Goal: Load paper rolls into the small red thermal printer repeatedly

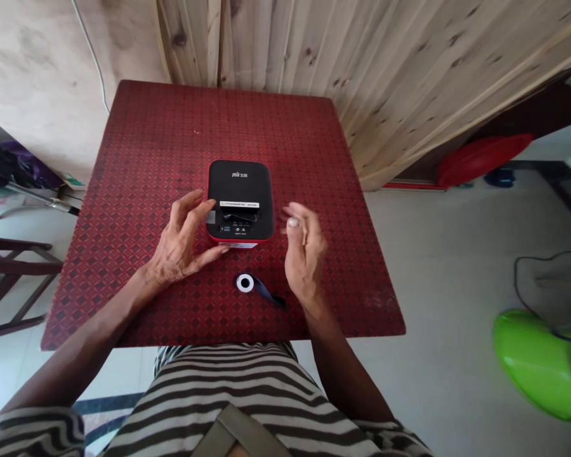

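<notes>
Two bare hands flanked a black-topped red machine [239, 184] lying flat near the middle of a patterned red table [143, 149]. Taking the machine as the dial's centre, the left hand [178, 247] was at eight o'clock, thumb and fingers spread apart around the near-left corner, fingertips at the edges; whether they clamped it, I cannot tell. At four o'clock the right hand [306, 251] hung just beside the machine, fingers loosely curled and blurred at their tips; I cannot tell whether its thumb met them. A white-cored roll [245, 283] sat at six o'clock, its dark ribbon [265, 292] trailing towards four. Farther off, a green basin [533, 368] stood at four o'clock.
</notes>
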Available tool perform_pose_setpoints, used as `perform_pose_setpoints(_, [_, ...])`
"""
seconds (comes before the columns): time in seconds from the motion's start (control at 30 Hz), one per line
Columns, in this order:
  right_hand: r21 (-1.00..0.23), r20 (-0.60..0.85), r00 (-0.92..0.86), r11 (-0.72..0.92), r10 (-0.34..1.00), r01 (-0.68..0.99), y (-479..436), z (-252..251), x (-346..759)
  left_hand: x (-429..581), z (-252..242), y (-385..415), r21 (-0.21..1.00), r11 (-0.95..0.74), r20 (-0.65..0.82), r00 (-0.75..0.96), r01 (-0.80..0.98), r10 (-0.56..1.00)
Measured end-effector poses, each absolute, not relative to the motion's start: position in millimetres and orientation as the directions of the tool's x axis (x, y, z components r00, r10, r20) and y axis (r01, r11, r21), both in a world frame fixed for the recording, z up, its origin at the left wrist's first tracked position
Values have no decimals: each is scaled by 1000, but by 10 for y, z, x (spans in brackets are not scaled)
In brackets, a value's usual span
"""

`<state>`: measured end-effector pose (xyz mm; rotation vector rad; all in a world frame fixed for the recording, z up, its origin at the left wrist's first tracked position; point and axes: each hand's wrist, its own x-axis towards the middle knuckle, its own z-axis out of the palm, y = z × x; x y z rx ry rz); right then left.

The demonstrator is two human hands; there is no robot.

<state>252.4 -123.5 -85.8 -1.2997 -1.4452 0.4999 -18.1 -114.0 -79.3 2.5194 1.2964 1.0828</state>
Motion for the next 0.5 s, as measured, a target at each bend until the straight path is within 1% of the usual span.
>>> perform_pose_setpoints(0.1, [-852, 358, 91, 285, 929, 439, -1230, -972, 2498, -162, -866, -1214, 424, -616, 537, 363, 664, 761])
perform_pose_setpoints(0.2, [-861, 356, 15, 322, 934, 393, -1209, -1017, 2449, -137, -894, -1246, 414, -614, 554, 350, 672, 756])
perform_pose_setpoints(0.33, [-868, 389, 21, 358, 921, 344, -1183, -1050, 2445, -94, -865, -1290, 394, -608, 571, 335, 689, 750])
perform_pose_setpoints(0.5, [-851, 416, 12, 385, 909, 358, -1180, -1048, 2486, -46, -827, -1338, 377, -572, 574, 300, 729, 762])
